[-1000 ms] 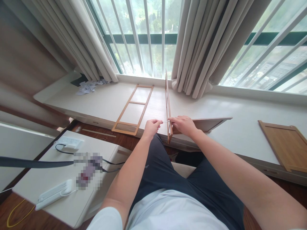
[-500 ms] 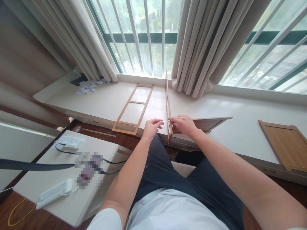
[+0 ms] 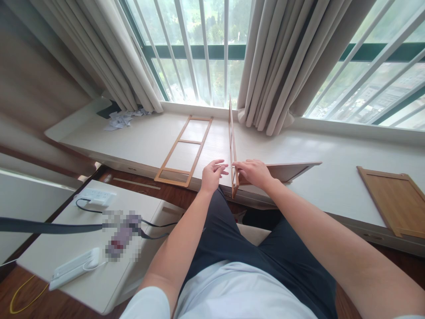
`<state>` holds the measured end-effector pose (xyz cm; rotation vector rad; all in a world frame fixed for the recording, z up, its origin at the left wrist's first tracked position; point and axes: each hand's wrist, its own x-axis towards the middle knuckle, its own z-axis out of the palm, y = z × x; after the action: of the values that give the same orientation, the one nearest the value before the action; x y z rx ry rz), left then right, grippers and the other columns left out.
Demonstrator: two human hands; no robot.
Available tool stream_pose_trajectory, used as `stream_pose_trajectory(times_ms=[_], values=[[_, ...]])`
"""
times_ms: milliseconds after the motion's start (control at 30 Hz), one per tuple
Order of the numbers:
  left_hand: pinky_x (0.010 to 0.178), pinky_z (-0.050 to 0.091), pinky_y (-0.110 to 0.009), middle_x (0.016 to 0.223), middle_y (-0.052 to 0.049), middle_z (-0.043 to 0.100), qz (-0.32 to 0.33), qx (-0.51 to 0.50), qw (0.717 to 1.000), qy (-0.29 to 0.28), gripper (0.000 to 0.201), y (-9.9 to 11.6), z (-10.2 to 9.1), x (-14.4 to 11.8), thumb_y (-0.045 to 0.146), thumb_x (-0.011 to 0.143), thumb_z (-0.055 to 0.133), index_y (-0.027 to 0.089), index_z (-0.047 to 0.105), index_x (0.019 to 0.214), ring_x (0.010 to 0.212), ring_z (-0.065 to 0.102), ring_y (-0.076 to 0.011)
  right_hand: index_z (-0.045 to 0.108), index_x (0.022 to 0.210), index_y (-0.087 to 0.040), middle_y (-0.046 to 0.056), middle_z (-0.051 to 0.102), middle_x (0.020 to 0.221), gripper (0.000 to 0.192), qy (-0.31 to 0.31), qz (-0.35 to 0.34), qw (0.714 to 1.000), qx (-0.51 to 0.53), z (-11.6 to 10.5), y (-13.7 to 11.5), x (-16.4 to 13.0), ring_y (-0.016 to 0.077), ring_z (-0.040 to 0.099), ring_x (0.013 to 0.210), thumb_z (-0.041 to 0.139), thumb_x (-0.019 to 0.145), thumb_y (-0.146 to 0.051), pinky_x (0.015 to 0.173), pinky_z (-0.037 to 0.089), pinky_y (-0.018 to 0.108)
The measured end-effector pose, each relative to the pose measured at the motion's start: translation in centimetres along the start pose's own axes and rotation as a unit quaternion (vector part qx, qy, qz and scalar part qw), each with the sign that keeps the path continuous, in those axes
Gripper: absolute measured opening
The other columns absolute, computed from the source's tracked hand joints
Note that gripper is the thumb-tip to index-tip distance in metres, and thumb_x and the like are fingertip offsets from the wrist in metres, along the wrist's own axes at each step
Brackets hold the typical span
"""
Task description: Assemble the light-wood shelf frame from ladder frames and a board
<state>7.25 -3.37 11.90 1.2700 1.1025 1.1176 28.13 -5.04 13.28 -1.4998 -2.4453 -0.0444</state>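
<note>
A narrow wooden frame (image 3: 233, 146) stands upright, edge-on to me, on the white window ledge. My right hand (image 3: 255, 173) is closed on its near end, fingers against the right side. From the left, my left hand (image 3: 210, 178) pinches a thin, pale rod (image 3: 229, 167) whose far end meets the frame beside my right fingertips; its exact kind is too small to tell. A wooden panel (image 3: 292, 172) extends to the right from behind my right hand, partly hidden by it. How the panel and the frame join is hidden.
Left of my hands, an open wooden frame (image 3: 190, 141) lies flat on the ledge (image 3: 146, 141). Another wooden panel (image 3: 395, 199) lies at far right. A side table (image 3: 139, 270) at lower left bears a power strip (image 3: 99, 197), a white device (image 3: 75, 268) and a blurred item.
My left fingers have shifted their grip on the thin rod and spread a little, the hand rising slightly. My right hand and the upright frame stay in place.
</note>
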Motion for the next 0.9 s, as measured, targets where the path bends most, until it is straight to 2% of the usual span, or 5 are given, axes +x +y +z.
stream_pose_trajectory(times_ms=[100, 233, 500, 700, 900], values=[[0.057, 0.043, -0.023, 0.099, -0.012, 0.078, -0.012, -0.005, 1.000, 0.002, 0.027, -0.6, -0.2, 0.2, 0.035, 0.082, 0.071, 0.015, 0.072, 0.100, 0.072, 0.075, -0.0193, 0.065, 0.128, -0.029, 0.005, 0.077, 0.106, 0.034, -0.005, 0.002, 1.000, -0.001, -0.1, 0.0, 0.0, 0.0216, 0.065, 0.095, 0.056, 0.096, -0.021, 0.080, 0.040, 0.031], [0.057, 0.043, -0.023, 0.091, -0.012, 0.078, -0.040, -0.044, 0.998, 0.024, 0.032, -1.2, -0.3, 0.1, 0.040, 0.078, 0.076, 0.014, 0.073, 0.097, 0.069, 0.074, -0.0181, 0.065, 0.128, -0.028, 0.005, 0.077, 0.107, 0.033, -0.001, 0.000, 1.000, -0.005, -0.1, 0.0, 0.0, 0.0214, 0.065, 0.096, 0.056, 0.097, -0.021, 0.081, 0.040, 0.031], [0.065, 0.050, -0.022, 0.096, -0.014, 0.078, -0.193, -0.156, 0.968, 0.037, 0.033, 0.2, -0.5, -0.6, 0.035, 0.073, 0.084, 0.013, 0.075, 0.096, 0.076, 0.072, -0.0146, 0.065, 0.128, -0.028, 0.004, 0.077, 0.106, 0.033, 0.002, -0.002, 1.000, -0.007, -0.1, 0.0, -0.1, 0.0204, 0.066, 0.095, 0.055, 0.097, -0.021, 0.080, 0.041, 0.031], [0.064, 0.052, -0.024, 0.087, -0.014, 0.077, -0.208, -0.145, 0.967, 0.027, 0.030, 0.9, -0.4, -0.5, 0.039, 0.079, 0.082, 0.011, 0.074, 0.087, 0.070, 0.071, -0.0149, 0.066, 0.127, -0.028, 0.004, 0.077, 0.104, 0.032, 0.007, -0.004, 1.000, -0.004, 0.0, 0.0, -0.1, 0.0215, 0.066, 0.094, 0.055, 0.097, -0.022, 0.079, 0.040, 0.031], [0.063, 0.052, -0.020, 0.092, -0.014, 0.077, -0.245, -0.215, 0.945, 0.026, 0.021, 0.8, -0.2, -0.6, 0.030, 0.083, 0.078, 0.010, 0.075, 0.088, 0.076, 0.072, -0.0137, 0.065, 0.128, -0.028, 0.004, 0.077, 0.107, 0.034, 0.006, -0.005, 1.000, -0.004, 0.1, 0.1, -0.1, 0.0210, 0.065, 0.094, 0.055, 0.096, -0.020, 0.079, 0.040, 0.031]])
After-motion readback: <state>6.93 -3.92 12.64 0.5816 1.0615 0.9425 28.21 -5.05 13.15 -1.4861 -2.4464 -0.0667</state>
